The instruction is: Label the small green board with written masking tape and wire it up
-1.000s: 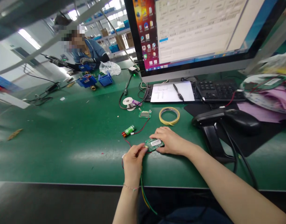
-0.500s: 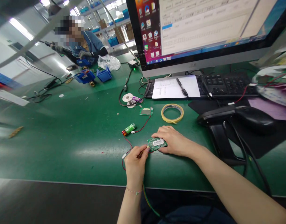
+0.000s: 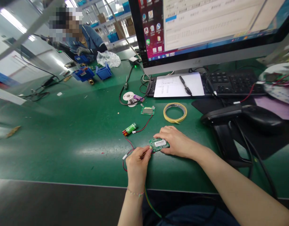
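My right hand (image 3: pixel 174 142) grips a green circuit board (image 3: pixel 158 145) by its right end, thumb and fingers on opposite edges. The board bears a white barcode label (image 3: pixel 160 143). At the board's left edge, my left hand (image 3: pixel 138 158) pinches a small pale wire connector (image 3: pixel 150 147) that touches the board; whether it is seated I cannot tell. Red and black wires with a white plug (image 3: pixel 124 156) run out left of that hand. Just beyond lies a green battery (image 3: pixel 130 129), wired in red and black toward a second small board with a grey display (image 3: pixel 147 110).
A roll of yellow tape (image 3: pixel 175 113) lies beyond my right hand, near a solder spool (image 3: pixel 129 99). A barcode scanner (image 3: pixel 223 119) and mouse (image 3: pixel 259 117) stand right. Behind are a keyboard (image 3: pixel 221 83), paper with a pen, and a monitor. Across the bench, a person handles blue bins (image 3: pixel 103 71).
The camera view has shifted slightly. Both hands keep nearly the same hold on the circuit board and connector.
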A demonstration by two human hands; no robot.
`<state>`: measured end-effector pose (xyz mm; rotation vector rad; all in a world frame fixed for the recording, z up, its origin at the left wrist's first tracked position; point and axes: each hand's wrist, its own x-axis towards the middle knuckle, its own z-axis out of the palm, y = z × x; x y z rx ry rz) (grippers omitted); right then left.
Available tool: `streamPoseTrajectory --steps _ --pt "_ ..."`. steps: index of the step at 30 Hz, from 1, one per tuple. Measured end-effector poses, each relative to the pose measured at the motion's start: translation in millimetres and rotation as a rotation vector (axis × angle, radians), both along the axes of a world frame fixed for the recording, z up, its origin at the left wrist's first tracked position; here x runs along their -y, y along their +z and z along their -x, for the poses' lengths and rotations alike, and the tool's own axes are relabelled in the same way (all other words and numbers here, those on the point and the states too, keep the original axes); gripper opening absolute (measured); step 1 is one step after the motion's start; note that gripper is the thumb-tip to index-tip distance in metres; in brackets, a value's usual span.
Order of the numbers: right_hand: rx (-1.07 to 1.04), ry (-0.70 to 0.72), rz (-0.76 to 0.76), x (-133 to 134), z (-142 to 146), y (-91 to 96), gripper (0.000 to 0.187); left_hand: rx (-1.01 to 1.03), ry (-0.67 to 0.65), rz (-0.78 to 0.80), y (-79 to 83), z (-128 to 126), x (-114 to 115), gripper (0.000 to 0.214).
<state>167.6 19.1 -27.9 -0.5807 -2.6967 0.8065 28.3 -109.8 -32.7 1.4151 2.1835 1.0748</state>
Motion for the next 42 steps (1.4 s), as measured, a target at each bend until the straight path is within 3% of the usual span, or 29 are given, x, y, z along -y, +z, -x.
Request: streamPoseTrajectory --steps 9,18,29,42 --pt "-0.013 0.021 -0.020 -1.5 0.4 -1.1 0.041 -0.249 -0.064 0.001 3.1 -4.3 -2.1 0.011" --pt "-0.020 0.019 -0.020 -0.4 -0.2 -1.0 0.043 -0.289 -0.055 -0.030 0.9 -6.6 0.7 0.010" --pt "-0.026 0.029 -0.040 1.1 -0.5 1.3 0.044 -0.475 -0.100 0.150 14.9 -7.0 -8.9 0.011" --pt "-0.019 0.034 -0.027 1.7 -1.1 3.9 0.046 -0.135 -0.122 0.066 8.9 3.3 -11.2 0.011"
